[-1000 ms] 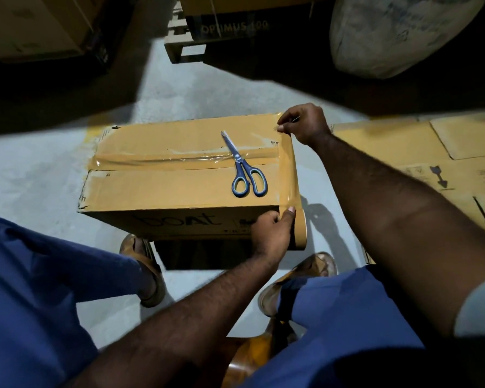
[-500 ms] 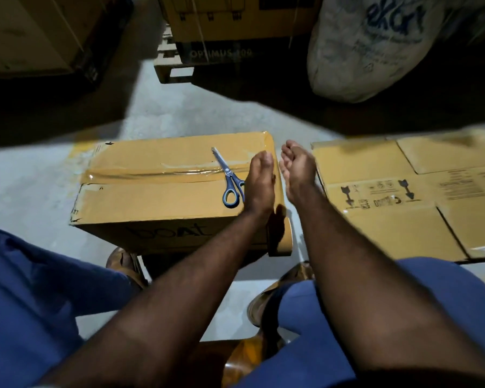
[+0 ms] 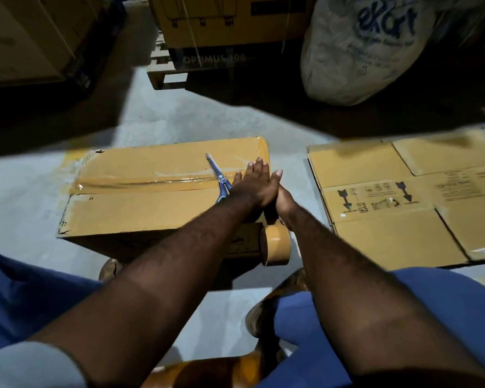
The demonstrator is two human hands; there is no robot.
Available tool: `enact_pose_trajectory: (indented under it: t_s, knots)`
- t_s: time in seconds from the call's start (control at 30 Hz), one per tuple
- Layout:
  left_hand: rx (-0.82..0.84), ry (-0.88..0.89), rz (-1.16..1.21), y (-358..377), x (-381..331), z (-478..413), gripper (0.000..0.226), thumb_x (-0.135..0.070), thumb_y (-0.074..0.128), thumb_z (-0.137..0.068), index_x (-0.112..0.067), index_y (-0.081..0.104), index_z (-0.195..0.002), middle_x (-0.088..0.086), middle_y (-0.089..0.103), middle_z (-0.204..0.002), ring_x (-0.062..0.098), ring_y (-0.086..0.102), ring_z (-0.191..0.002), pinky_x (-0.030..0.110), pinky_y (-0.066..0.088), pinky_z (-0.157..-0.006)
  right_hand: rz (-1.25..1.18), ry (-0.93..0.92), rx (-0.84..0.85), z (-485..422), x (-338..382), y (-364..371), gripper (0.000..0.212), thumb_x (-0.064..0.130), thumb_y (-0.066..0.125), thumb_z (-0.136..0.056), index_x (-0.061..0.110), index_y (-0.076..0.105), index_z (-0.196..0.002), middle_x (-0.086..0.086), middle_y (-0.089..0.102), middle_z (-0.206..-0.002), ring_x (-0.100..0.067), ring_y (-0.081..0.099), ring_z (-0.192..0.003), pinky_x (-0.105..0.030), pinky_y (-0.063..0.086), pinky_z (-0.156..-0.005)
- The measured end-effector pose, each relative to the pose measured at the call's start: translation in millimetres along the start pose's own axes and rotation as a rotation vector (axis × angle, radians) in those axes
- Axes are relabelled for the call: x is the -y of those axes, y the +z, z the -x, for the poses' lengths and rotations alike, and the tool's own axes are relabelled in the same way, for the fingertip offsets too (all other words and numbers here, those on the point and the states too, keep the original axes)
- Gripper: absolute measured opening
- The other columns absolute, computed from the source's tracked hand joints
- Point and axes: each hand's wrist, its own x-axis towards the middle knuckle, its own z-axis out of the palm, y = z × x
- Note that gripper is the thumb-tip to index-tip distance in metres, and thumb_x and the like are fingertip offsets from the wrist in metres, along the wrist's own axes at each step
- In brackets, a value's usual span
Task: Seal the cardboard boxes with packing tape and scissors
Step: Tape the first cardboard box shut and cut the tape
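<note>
A cardboard box (image 3: 151, 203) stands on the floor between my knees, with glossy packing tape along its top seam and a brown strip over its right end. Blue-handled scissors (image 3: 218, 176) lie on the top; their handles are hidden under my left wrist. My left hand (image 3: 254, 186) lies flat, fingers straight, on the strip at the right end. My right hand (image 3: 284, 201) presses against the box's right side just below it, its fingers mostly hidden. The brown tape roll (image 3: 275, 245) hangs from the strip at the near right corner, with neither hand on it.
A flattened cardboard box (image 3: 389, 208) lies on the floor to the right. Behind are a white printed sack (image 3: 361, 51), a pallet carrying a yellow box (image 3: 213, 37) and a large carton (image 3: 25, 37) at the back left. My knees and sandals flank the box.
My left hand let go of the roll, which now hangs free. My right hand left the far edge. Both hands moved onto the strip at the box's right end.
</note>
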Motion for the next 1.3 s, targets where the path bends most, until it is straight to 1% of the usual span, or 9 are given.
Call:
enact_pose_trajectory:
  t_s: [0.1, 0.2, 0.47, 0.73, 0.83, 0.93, 1.03, 1.17, 1.3]
  knots:
    - [-0.124, 0.064, -0.056, -5, 4, 1, 0.081, -0.067, 0.005, -0.100, -0.015, 0.014, -0.162, 0.003, 0.004, -0.170, 0.022, 0.000, -0.157, 0.050, -0.003, -0.125, 0.085, -0.027, -0.087, -3, 12, -2, 0.057, 0.052, 0.023, -0.109, 0.019, 0.048, -0.149, 0.003, 0.052, -0.142, -0.011, 0.050, -0.126, -0.027, 0.041, -0.103]
    - [-0.261, 0.101, -0.082, -20, 10, -7, 0.072, -0.058, 0.015, -0.105, -0.011, 0.020, -0.160, 0.007, 0.012, -0.169, 0.026, 0.006, -0.157, 0.050, 0.003, -0.126, 0.101, -0.130, -0.237, -22, 41, -7, 0.054, 0.042, 0.028, -0.111, 0.014, 0.037, -0.157, -0.003, 0.039, -0.159, -0.018, 0.036, -0.146, -0.028, 0.028, -0.115]
    - [-0.129, 0.106, -0.238, -60, 25, -69, 0.064, -0.046, 0.023, -0.106, -0.026, 0.002, -0.163, -0.005, -0.004, -0.170, 0.030, -0.005, -0.156, 0.056, -0.001, -0.124, 0.095, -0.129, -0.019, -72, 80, 0, 0.059, 0.016, 0.037, -0.109, 0.008, 0.013, -0.162, -0.007, 0.022, -0.167, -0.022, 0.027, -0.152, -0.022, 0.029, -0.110]
    - [-0.118, 0.104, -0.379, -53, 25, -64, 0.068, -0.053, 0.023, -0.106, -0.023, 0.000, -0.163, 0.001, -0.007, -0.170, 0.029, -0.011, -0.156, 0.055, -0.006, -0.123, 0.346, 0.064, -0.102, -61, 68, -13, 0.075, 0.062, 0.011, -0.105, 0.012, 0.030, -0.159, -0.012, 0.029, -0.165, -0.030, 0.030, -0.151, -0.043, 0.023, -0.121]
    - [-0.259, 0.151, -0.384, -47, 22, -31, 0.069, -0.048, 0.035, -0.105, -0.014, 0.015, -0.161, 0.008, 0.010, -0.170, 0.031, -0.001, -0.157, 0.055, -0.002, -0.123, 0.228, 0.087, -0.381, -50, 69, -15, 0.067, 0.057, 0.038, -0.103, 0.007, 0.050, -0.146, -0.017, 0.057, -0.130, -0.035, 0.057, -0.118, -0.043, 0.051, -0.096]
    - [-0.350, 0.207, -0.336, -30, 16, 16, 0.061, -0.035, 0.040, -0.103, -0.011, 0.027, -0.158, 0.009, 0.023, -0.167, 0.031, 0.007, -0.156, 0.057, -0.003, -0.122, 0.172, 0.098, -0.388, -41, 62, -19, 0.043, 0.032, 0.064, -0.088, -0.001, 0.066, -0.115, -0.016, 0.062, -0.094, -0.032, 0.062, -0.083, -0.032, 0.053, -0.058]
    - [-0.297, 0.227, -0.342, -12, 11, 57, 0.061, -0.027, 0.050, -0.096, -0.015, 0.036, -0.154, 0.006, 0.031, -0.164, 0.030, 0.007, -0.156, 0.061, -0.004, -0.121, 0.375, 0.118, -0.348, 0, 71, -10, 0.009, 0.010, 0.069, -0.086, 0.006, 0.062, -0.082, -0.017, 0.064, -0.085, -0.027, 0.065, -0.070, -0.029, 0.056, -0.052]
    - [-0.232, 0.207, -0.316, 6, 11, 85, 0.046, -0.038, 0.054, -0.098, -0.021, 0.055, -0.141, 0.002, 0.049, -0.152, 0.031, 0.015, -0.155, 0.065, 0.001, -0.121, 0.752, 0.094, -0.352, 46, 70, 6, 0.012, 0.007, 0.072, -0.087, 0.007, 0.060, -0.087, -0.014, 0.063, -0.093, -0.029, 0.064, -0.087, -0.036, 0.056, -0.064]
    - [-0.195, 0.174, -0.330, 6, 12, 91, 0.055, -0.051, 0.044, -0.103, -0.020, 0.048, -0.148, 0.003, 0.049, -0.153, 0.031, 0.015, -0.155, 0.065, 0.002, -0.121, 0.896, 0.075, -0.344, 59, 62, 19, 0.026, 0.017, 0.078, -0.086, 0.006, 0.055, -0.081, -0.011, 0.057, -0.081, -0.030, 0.059, -0.075, -0.033, 0.041, -0.044]
